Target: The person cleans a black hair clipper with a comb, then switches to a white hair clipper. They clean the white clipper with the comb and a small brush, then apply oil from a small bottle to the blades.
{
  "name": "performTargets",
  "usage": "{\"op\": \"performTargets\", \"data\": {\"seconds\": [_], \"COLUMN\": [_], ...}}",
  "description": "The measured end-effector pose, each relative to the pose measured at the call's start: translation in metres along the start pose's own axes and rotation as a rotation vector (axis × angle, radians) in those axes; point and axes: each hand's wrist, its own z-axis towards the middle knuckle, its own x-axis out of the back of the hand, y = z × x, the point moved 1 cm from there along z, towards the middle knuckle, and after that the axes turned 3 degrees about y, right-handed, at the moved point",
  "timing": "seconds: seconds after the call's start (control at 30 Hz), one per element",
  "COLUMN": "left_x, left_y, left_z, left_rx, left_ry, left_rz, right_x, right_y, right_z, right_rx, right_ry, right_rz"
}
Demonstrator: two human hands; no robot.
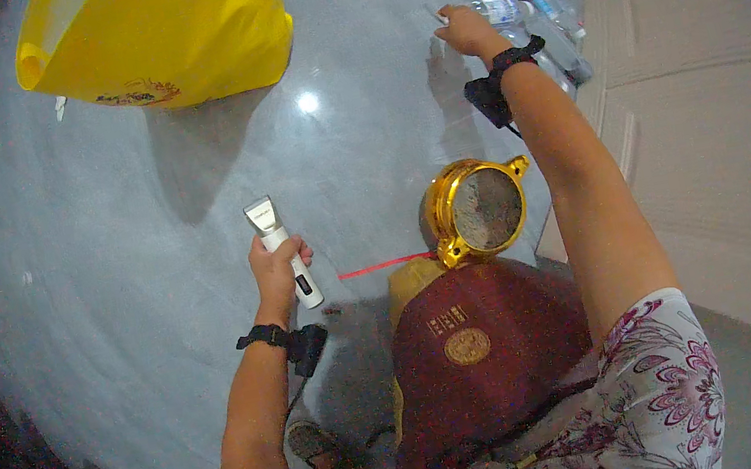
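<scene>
My left hand is wrapped round a white hair clipper, its silver blade head pointing away from me. At the far right, my right hand has its fingers closed. A thin, pale thing pokes out past its fingertips, too small to make out. Right beside that hand lie several clear plastic bottles on their sides. Between my arms stands a gold two-handled pot filled with grey, ash-like matter. Close to me is a dark red bag with gold print, touching the pot's near side.
A large yellow bag stands on the grey floor at the far left. Along the right runs a pale panelled surface. A thin red strip lies left of the pot. My shoe shows near the lower edge.
</scene>
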Motion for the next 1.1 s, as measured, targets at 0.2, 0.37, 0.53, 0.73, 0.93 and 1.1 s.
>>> {"op": "performTargets", "data": {"seconds": [0.2, 0.37, 0.53, 0.73, 0.93, 1.1], "left_x": [-0.003, -0.006, -0.008, -0.013, -0.011, -0.015], "left_y": [0.013, 0.020, 0.021, 0.020, 0.022, 0.030], "left_z": [-0.010, -0.015, -0.011, 0.002, 0.020, 0.018], "left_rx": [0.041, 0.061, -0.008, -0.031, -0.050, -0.043], "left_ry": [0.045, 0.094, 0.090, 0.072, -0.013, -0.160], "left_rz": [0.027, 0.082, 0.096, 0.031, 0.124, 0.101], "right_x": [-0.019, -0.022, -0.038, 0.018, 0.161, 0.234], "right_y": [-0.006, -0.011, -0.009, -0.049, -0.092, -0.116], "right_z": [0.025, 0.028, 0.035, 0.025, -0.031, -0.088], "right_rx": [0.119, 0.119, 0.033, 0.233, 0.307, 0.157], "right_ry": [-0.119, -0.246, -0.219, -0.293, -0.220, -0.283], "right_rz": [-0.203, -0.228, -0.064, -0.044, 0.238, 0.513]}}
